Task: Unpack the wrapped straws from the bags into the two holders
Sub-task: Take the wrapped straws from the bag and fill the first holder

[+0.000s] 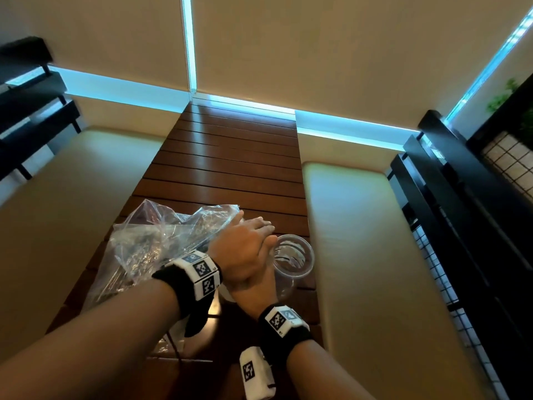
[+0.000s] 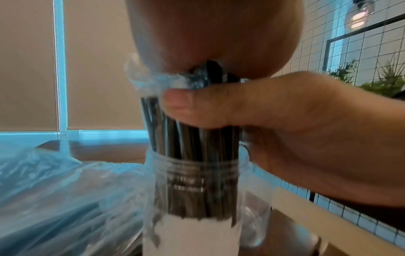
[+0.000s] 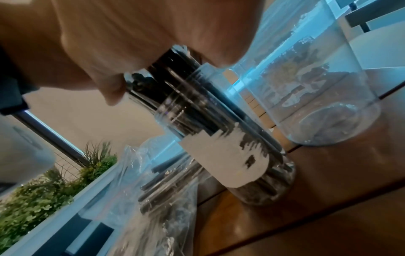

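Observation:
A bundle of black wrapped straws (image 2: 192,143) stands in a clear holder with a white label (image 2: 190,230), their tops above its rim. My left hand (image 1: 245,238) lies flat on the straw tops, fingers straight. My right hand (image 1: 252,287) grips the bundle just above the rim, thumb (image 2: 181,104) across the straws. In the head view both hands hide this holder. A second clear holder (image 1: 294,256) stands empty just to the right. A crumpled clear bag (image 1: 150,243) with more straws (image 3: 153,194) lies to the left.
The slatted wooden table (image 1: 230,157) runs away from me, with cream bench seats (image 1: 369,255) on both sides. A black wire grid partition (image 1: 450,255) with plants stands at the right. Another bit of plastic bag (image 1: 170,345) lies near the front edge.

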Tool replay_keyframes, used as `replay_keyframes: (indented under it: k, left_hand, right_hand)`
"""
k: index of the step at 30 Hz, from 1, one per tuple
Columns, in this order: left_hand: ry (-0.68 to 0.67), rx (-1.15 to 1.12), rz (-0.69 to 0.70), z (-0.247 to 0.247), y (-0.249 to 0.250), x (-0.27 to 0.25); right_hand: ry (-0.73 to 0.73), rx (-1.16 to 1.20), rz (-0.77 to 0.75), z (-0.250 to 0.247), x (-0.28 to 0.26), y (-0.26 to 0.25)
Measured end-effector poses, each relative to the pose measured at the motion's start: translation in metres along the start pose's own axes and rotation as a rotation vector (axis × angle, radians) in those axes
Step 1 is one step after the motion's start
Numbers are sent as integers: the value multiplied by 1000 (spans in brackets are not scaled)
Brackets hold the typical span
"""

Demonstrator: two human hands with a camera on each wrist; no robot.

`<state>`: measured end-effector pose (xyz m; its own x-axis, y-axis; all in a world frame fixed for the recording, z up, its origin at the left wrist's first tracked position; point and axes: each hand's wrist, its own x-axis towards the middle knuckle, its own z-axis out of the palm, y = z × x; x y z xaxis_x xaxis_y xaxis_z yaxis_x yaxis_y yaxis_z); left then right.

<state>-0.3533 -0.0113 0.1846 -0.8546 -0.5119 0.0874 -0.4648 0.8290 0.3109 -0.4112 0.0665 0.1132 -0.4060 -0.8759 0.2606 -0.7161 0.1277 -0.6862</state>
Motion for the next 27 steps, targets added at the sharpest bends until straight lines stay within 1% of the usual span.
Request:
replay_keyframes:
  k: [2, 4, 6, 8, 9, 10, 12, 14, 15, 17, 19, 20, 21, 25, 26, 27]
  left_hand:
    - [-55, 124, -31, 7, 1, -4]
    - [-105, 213, -23, 12, 2, -7]
    - [-133, 222, -31, 10, 2, -4]
    - [-95, 207, -70, 2, 2, 0]
    - [-74, 212, -84, -1, 0, 2]
    - [-89, 221, -90, -3, -1, 3]
    - [-135, 218, -107, 5, -3, -3]
    - [-110, 209, -132, 14, -4, -8]
    - [-108, 202, -141, 17, -3, -8]
    - [-127, 208, -143, 16, -2, -3]
    - [-156, 198, -142, 6, -1, 1]
    - [-140, 192, -144, 2, -1, 2]
    - [-117, 193, -146, -1, -1, 2]
    - [-83, 216, -162, 11, -5, -8]
    - [-76, 203, -167, 13, -6, -8]
    - [-102, 180, -164, 12, -7, -7]
  right_hand:
    - [-74, -42, 15, 8, -5, 11]
    - [-114, -63, 32, 12, -8, 16]
    - [-66, -20, 36, 7, -8, 12]
    - [-7, 69, 18, 0, -3, 3]
    - [1, 98, 7, -2, 0, -1]
    - [-11, 78, 10, -1, 0, -1]
    - [-68, 5, 63, 8, -6, 7]
    - [-125, 6, 156, 15, -14, 14]
    - [-139, 14, 176, 16, -15, 15]
    - [-103, -42, 95, 12, -11, 4]
    - [-75, -29, 61, 9, -3, -5]
    - [-82, -45, 63, 10, -2, -7]
    - [-88, -52, 78, 13, -2, -5]
    - [-142, 59, 296, 25, -21, 12]
    - [-146, 79, 318, 26, -19, 12]
    - [-136, 85, 308, 23, -16, 8]
